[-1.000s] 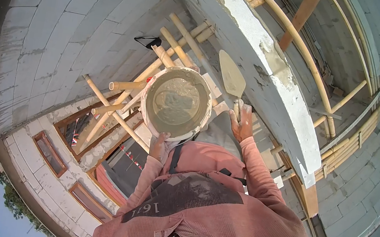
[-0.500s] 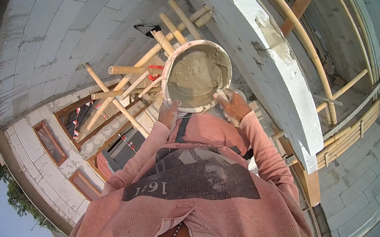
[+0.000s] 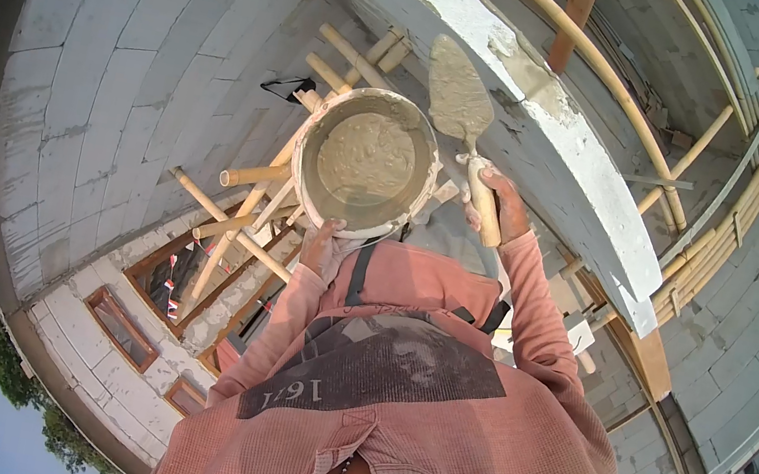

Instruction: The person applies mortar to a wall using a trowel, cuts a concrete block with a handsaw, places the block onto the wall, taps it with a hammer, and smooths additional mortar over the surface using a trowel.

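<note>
My left hand (image 3: 320,245) grips the near rim of a round bucket (image 3: 300,185), which is tilted so its inside shows. Wet grey mortar (image 3: 366,156) lies in it. My right hand (image 3: 497,205) is closed around the wooden handle of a trowel (image 3: 461,99), just right of the bucket. Mortar covers the trowel's blade, which points away from me, near the side of a block wall. That wall's top (image 3: 577,155) carries patches of mortar.
Bamboo poles (image 3: 253,176) cross beyond and left of the bucket. More bamboo (image 3: 622,72) runs behind the wall on the right. A tall block wall (image 3: 131,92) stands at the left, with wooden window frames (image 3: 122,329) below it.
My right hand dipped the trowel into the bucket and has lifted it out to the right, its blade now loaded with mortar. The bucket moved right, then back left.
</note>
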